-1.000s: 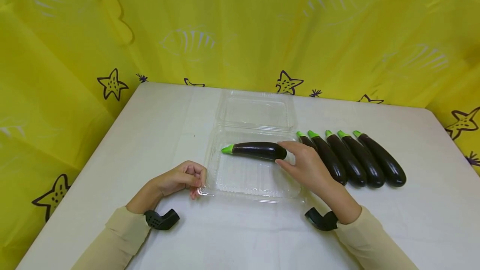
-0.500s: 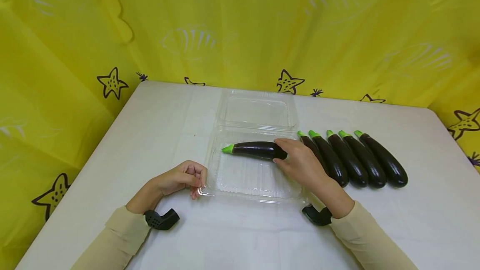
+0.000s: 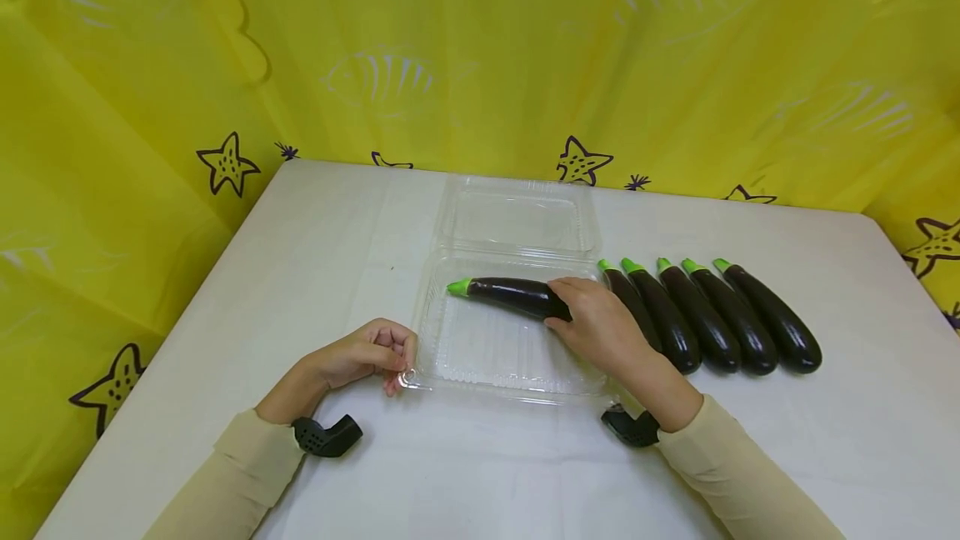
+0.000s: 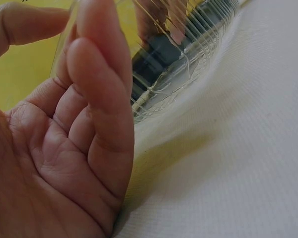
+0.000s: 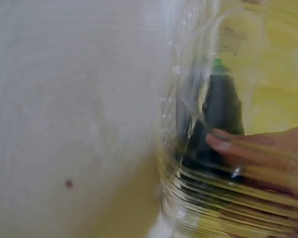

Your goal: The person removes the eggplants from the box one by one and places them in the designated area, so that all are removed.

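Note:
A dark purple eggplant (image 3: pixel 510 293) with a green stem end lies crosswise in the base of a clear plastic clamshell container (image 3: pixel 495 357), stem to the left. My right hand (image 3: pixel 600 323) grips its thick right end, thumb on the near side and fingers over the far side. Through the clear wall in the right wrist view, the same eggplant (image 5: pixel 222 104) shows beside my thumb. At the near left corner of the container, my left hand (image 3: pixel 371 352) pinches the rim between thumb and curled fingers. The left wrist view shows those fingers (image 4: pixel 102 94) against the plastic wall.
Several more eggplants (image 3: pixel 712 315) lie side by side on the white table (image 3: pixel 315 240), just right of the container. The container's lid (image 3: pixel 517 219) is folded back flat behind its base. A yellow patterned cloth (image 3: pixel 480 48) hangs behind the table.
My right hand has shifted slightly left and closed further round the eggplant's thick end. The eggplant has tilted a little, its stem end now farther back. The left hand keeps its place at the corner.

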Demonstrator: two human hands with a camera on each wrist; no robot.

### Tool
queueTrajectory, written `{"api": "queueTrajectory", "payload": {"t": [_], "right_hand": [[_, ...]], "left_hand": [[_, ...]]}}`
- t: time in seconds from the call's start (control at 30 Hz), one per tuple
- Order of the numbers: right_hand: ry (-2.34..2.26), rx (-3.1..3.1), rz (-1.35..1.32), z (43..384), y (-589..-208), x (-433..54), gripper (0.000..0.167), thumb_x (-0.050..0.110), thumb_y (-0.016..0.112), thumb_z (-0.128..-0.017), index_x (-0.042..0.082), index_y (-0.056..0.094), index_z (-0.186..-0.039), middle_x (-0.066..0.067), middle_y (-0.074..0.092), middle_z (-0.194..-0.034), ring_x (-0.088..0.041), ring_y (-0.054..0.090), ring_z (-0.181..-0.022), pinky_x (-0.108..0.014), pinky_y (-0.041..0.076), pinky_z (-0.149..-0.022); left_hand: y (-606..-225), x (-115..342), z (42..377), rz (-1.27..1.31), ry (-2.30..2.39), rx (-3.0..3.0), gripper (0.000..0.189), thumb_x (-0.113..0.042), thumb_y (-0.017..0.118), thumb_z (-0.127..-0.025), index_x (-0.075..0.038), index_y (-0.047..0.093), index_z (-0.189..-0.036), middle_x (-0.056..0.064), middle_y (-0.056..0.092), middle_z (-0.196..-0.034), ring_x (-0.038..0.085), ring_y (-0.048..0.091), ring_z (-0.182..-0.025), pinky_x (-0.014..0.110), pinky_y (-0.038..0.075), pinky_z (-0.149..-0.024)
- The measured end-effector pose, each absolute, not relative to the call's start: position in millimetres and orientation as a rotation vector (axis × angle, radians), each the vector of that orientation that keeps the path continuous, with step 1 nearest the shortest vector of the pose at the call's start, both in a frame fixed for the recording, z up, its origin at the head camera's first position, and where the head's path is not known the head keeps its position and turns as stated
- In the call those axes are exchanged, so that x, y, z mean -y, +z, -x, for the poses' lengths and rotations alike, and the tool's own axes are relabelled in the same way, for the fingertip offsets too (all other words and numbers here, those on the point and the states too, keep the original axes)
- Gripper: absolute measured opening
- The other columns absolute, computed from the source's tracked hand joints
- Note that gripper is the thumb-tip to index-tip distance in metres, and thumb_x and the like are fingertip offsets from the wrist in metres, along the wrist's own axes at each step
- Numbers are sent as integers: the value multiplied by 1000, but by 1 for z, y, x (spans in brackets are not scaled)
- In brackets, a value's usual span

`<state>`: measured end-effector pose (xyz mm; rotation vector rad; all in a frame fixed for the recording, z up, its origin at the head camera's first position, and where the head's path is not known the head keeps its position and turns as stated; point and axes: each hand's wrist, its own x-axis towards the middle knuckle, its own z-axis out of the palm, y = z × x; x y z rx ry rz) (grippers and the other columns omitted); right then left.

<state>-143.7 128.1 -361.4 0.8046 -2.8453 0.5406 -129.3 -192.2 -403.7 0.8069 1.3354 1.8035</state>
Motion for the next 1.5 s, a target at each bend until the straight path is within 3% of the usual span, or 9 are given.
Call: {"api": "queueTrajectory", "payload": {"t": [0.43,0.9,1.5], "right_hand": [[689,2774,-659,127,-337,-151,47,15,76,-74,-4,60,-114,-18,61,-112,-34,55,-105,-46,44,-86],[690,2596,-511,117,-305,-188,46,8,78,-70,-5,63,-111,-21,62,-107,-37,58,-98,-49,46,-79],[665,2640,-220,113,-300,-240,49,10,78,-70,-7,60,-113,-27,59,-108,-45,55,-97,-54,43,-75]], "left_hand": [[-404,191,130,-810,1803,-1325,21,0,47,-82,19,40,-76,-4,60,-65,7,55,-56,20,44,-52],[-404,192,129,-819,1804,-1327,21,0,48,-83,19,41,-77,-3,60,-66,8,55,-56,20,44,-53],[-404,191,129,-828,1806,-1346,19,1,46,-81,19,41,-76,-3,60,-66,7,55,-56,20,44,-52]]}}
